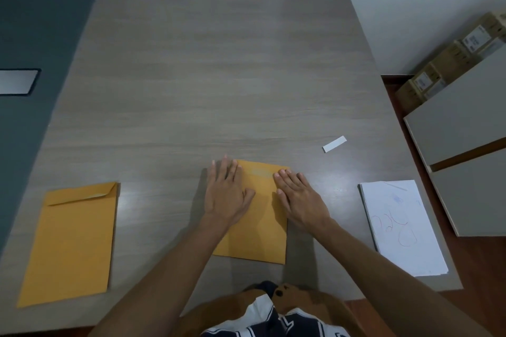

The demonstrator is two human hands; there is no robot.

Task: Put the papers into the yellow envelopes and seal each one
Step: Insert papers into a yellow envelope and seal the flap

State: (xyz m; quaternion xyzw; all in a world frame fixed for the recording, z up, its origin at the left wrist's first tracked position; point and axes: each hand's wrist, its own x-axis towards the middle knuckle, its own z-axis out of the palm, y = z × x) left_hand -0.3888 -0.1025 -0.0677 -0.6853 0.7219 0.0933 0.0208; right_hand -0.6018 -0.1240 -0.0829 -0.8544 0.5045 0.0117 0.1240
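We are leaning over the near edge of the table (219, 76), both forearms reaching out over it. Our left hand (226, 193) is lying flat with its fingers straight and slightly spread, pressing on the upper left part of the middle envelope (258, 235), fingertips reaching past its far left corner. Our right hand (297, 195) is lying flat too, fingers straight and close together, pressing near the upper right edge. The envelope is sitting straight in front of us, its near edge close to the table's near edge.

To the left, well apart, a second envelope (71, 243) is lying with its flap folded down, its near corner almost at the table's edge. To the right, the papers (402, 227) are resting in a stack just inside the table's right edge.

Farther out, a small white strip (334, 144) is lying beyond our right hand. Past it, bare wood is running to the far edge.
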